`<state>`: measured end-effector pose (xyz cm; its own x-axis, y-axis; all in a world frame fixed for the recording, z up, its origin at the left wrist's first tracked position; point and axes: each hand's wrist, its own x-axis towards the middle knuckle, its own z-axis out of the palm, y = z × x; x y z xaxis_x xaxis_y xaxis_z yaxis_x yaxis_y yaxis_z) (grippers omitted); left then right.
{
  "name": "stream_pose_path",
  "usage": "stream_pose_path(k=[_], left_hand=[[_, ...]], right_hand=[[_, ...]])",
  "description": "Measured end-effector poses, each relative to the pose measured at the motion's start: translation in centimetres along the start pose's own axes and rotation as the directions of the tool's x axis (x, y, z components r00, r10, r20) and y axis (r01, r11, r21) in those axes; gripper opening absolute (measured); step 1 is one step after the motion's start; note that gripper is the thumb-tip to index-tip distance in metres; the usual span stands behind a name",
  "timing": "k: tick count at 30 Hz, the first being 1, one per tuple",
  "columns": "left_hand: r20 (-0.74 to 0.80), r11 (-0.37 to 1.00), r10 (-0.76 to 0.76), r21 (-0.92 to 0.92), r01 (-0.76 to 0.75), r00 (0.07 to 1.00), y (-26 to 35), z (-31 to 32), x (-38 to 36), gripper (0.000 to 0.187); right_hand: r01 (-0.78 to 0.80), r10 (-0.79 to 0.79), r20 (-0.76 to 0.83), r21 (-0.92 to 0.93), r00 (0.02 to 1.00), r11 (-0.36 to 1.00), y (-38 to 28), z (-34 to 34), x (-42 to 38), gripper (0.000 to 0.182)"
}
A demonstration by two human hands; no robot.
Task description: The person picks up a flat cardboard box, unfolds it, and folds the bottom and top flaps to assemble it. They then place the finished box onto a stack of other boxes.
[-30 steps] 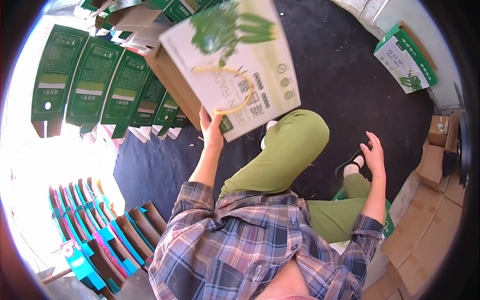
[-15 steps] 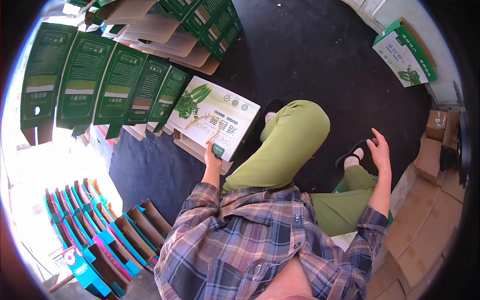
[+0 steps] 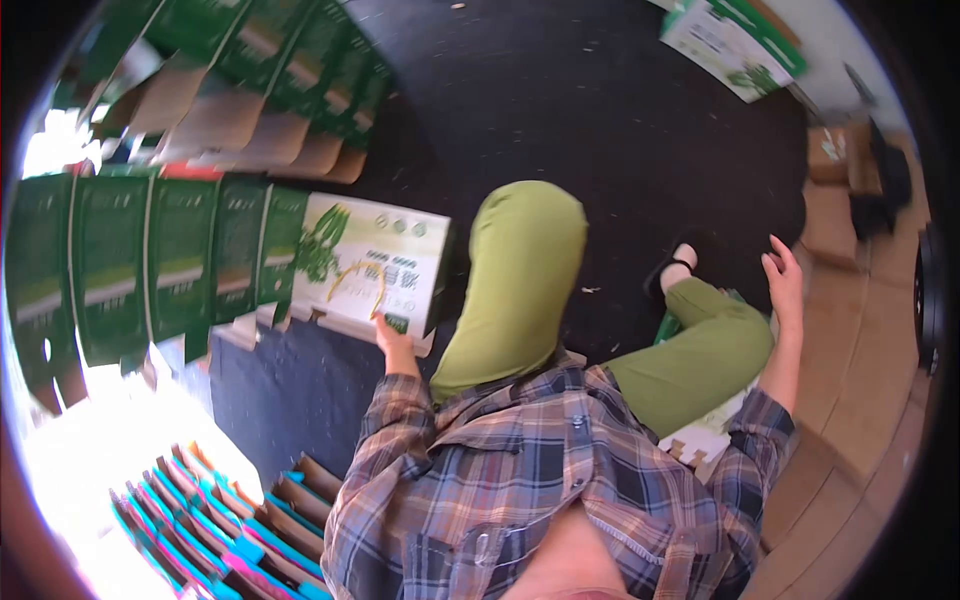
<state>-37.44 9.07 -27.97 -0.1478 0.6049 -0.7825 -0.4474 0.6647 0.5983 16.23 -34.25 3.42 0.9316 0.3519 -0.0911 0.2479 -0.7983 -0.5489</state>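
Note:
My left hand [image 3: 396, 350] grips the lower edge of a white and green carton [image 3: 415, 245], its thumb on the printed face beside a yellow cord handle [image 3: 382, 292]. The fingers behind the edge are hidden. Green vegetables and dark lettering are printed on the carton, which stands at the near end of a row of green cartons [image 3: 182, 255]. My right hand [image 3: 786, 285] is raised beside my right knee, fingers loosely apart, holding nothing. Beneath my right leg lies part of another white and green carton [image 3: 700, 436].
More green cartons with loose brown flaps [image 3: 300, 90] stand at upper left. Blue and pink cartons [image 3: 225, 530] are lined up at lower left. One white and green carton [image 3: 735, 50] leans by the wall. Brown cardboard [image 3: 850, 370] lies along the right side.
The view has turned, so the cartons by the wall and the held carton appear further left. My left hand stays on the carton. My right hand remains raised, fingers apart.

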Motion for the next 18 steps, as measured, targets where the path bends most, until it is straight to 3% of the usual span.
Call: stream_pose_path(k=[1, 4, 7, 8, 10, 12, 14, 16, 17, 18], left_hand=[[0.052, 0.998, 0.023, 0.059, -0.026, 0.998, -0.3, -0.7, 0.9, 0.053], [-0.072, 0.961, -0.059, 0.264, 0.076, 0.996, 0.8, 0.2, 0.2, 0.059], [-0.134, 0.903, 0.024, 0.428, 0.036, 0.991, 1.1, 0.7, -0.1, 0.056], [0.02, 0.947, -0.038, 0.32, 0.03, 0.999, 1.2, 0.5, 1.0, 0.053], [-0.134, 0.887, -0.061, 0.447, 0.115, 0.989, 2.0, 1.8, -0.8, 0.046], [-0.169, 0.843, -0.065, 0.518, 0.145, 0.983, 2.3, 2.1, -1.1, 0.044], [-0.155, 0.801, -0.044, 0.585, 0.127, 0.987, 2.1, 2.3, -1.0, 0.043], [-0.107, 0.753, 0.009, 0.655, 0.064, 0.994, 2.4, 2.7, -1.2, 0.042], [-0.07, 0.736, 0.046, 0.676, 0.013, 0.996, 2.9, 3.0, -1.2, 0.041], [-0.024, 0.711, 0.094, 0.701, -0.05, 0.995, 3.3, 3.3, -1.0, 0.04]], right_hand=[[-0.014, 0.014, -0.028, 0.026, 1.0, 1.0, 1.4, -0.4, -0.6, 0.041], [-0.106, 0.115, -0.13, 0.072, 0.985, 0.992, 4.1, -1.3, -3.3, 0.039], [-0.169, 0.193, -0.192, 0.134, 0.962, 0.977, 11.2, 0.9, -6.2, 0.036], [-0.216, 0.24, -0.177, 0.148, 0.954, 0.965, 13.4, 2.1, -7.5, 0.034], [0.028, -0.011, -0.209, 0.077, 0.978, 0.997, 20.6, 5.1, -10.8, 0.034], [-0.206, 0.218, -0.172, 0.088, 0.961, 0.975, 22.0, 8.2, -15.7, 0.034], [-0.406, 0.41, -0.017, -0.189, 0.912, 0.894, 24.9, 11.4, -19.2, 0.031], [-0.526, 0.534, -0.097, 0.097, 0.84, 0.845, 24.6, 14.4, -23.3, 0.026], [-0.543, 0.552, -0.108, 0.106, 0.827, 0.833, 24.1, 15.4, -24.6, 0.026], [-0.696, 0.755, 0.007, 0.393, 0.656, 0.601, 23.7, 16.4, -25.9, 0.025]])
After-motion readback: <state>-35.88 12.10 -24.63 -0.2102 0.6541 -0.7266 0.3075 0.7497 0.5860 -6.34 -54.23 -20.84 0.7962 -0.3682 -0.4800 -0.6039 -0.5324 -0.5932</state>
